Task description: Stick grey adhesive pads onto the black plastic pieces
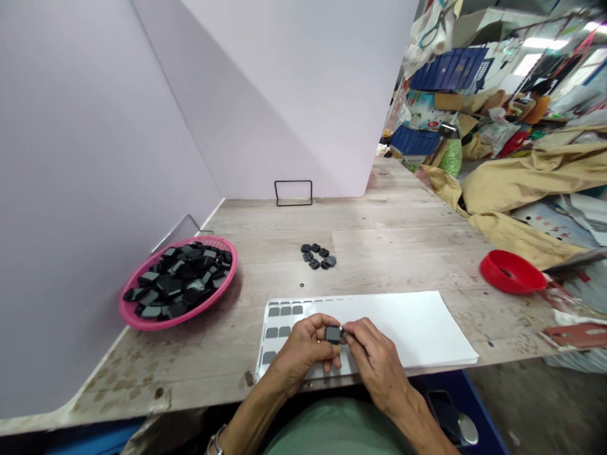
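Observation:
My left hand [306,347] and my right hand [374,354] meet over the near edge of the table. Together they pinch a small black square piece [332,334] between their fingertips. Under them lies a white sheet [417,325] with grey square stickers [283,311] in rows at its left end. A pink basket [142,315] full of black square pieces [183,278] stands to the left. A small cluster of black pieces [318,255] lies on the table beyond the sheet.
A red shallow bowl [512,272] sits at the right on the wooden table [403,240]. White partition walls close off the left and back, with a black wire stand [293,193] at the back. Tan cloth and clutter lie off to the right.

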Tool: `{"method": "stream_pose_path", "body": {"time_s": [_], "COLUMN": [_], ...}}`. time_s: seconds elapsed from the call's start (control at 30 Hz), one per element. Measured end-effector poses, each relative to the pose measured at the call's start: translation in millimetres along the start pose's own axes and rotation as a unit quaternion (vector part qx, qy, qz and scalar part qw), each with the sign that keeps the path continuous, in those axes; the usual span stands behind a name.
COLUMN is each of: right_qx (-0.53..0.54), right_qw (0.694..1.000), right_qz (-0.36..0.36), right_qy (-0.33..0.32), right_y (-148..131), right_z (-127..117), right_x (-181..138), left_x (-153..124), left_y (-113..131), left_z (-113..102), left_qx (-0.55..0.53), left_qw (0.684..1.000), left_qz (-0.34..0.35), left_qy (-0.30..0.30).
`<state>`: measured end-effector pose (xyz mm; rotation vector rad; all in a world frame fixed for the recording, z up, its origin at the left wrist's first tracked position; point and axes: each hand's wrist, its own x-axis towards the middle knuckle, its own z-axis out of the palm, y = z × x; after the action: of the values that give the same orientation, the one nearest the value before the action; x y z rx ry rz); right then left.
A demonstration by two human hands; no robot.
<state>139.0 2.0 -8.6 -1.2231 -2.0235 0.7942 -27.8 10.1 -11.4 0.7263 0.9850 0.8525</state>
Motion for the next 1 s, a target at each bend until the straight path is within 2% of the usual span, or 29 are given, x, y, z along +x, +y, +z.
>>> {"method": "stream_pose_path", "body": {"time_s": [0.2,0.33,0.37,0.43,0.5,0.57,0.63,0.73,0.87,1.0], "right_qx": [-0.051,-0.072,-0.082,-0.106,-0.122,-0.129,-0.146,-0.202,-0.292,-0.318], "right_qw": [0.998,0.997,0.996,0.993,0.991,0.99,0.986,0.974,0.952,0.943], "right_qz": [0.02,0.011,0.009,0.018,0.04,0.054,0.045,0.004,-0.023,-0.03], "right_qy": [-0.006,-0.03,-0.038,-0.039,-0.028,-0.033,-0.065,-0.098,-0.087,-0.094], "right_y": [-1.2,-2.9,-2.1,1.5,6.4,9.1,7.1,-3.2,-16.9,-24.4], "right_z": [4.2,6.0,5.4,2.4,-2.1,-4.7,-2.5,11.1,35.3,48.4], "right_x": [-0.2,1.1,1.8,3.7,5.3,6.5,7.9,13.3,28.7,42.8], "left_x": [2.4,1.3,-0.2,-5.5,-13.3,-21.5,-27.4,-29.8,-26.1,-22.8], "left_y": [-9.0,-9.0,-5.7,5.9,20.3,31.0,33.5,23.8,9.0,4.2], "left_z": [1.1,-1.3,-5.0,-17.0,-33.1,-48.2,-57.6,-59.7,-56.8,-61.0], "left_qx": [0.029,0.06,0.085,0.15,0.211,0.238,0.24,0.237,0.213,0.21], "left_qw": [0.999,0.998,0.996,0.982,0.951,0.93,0.936,0.946,0.943,0.943], "left_qz": [0.005,0.024,0.036,0.08,0.133,0.16,0.142,0.106,0.109,0.114], "left_qy": [0.013,0.0,0.014,0.088,0.184,0.23,0.216,0.193,0.234,0.23]}}
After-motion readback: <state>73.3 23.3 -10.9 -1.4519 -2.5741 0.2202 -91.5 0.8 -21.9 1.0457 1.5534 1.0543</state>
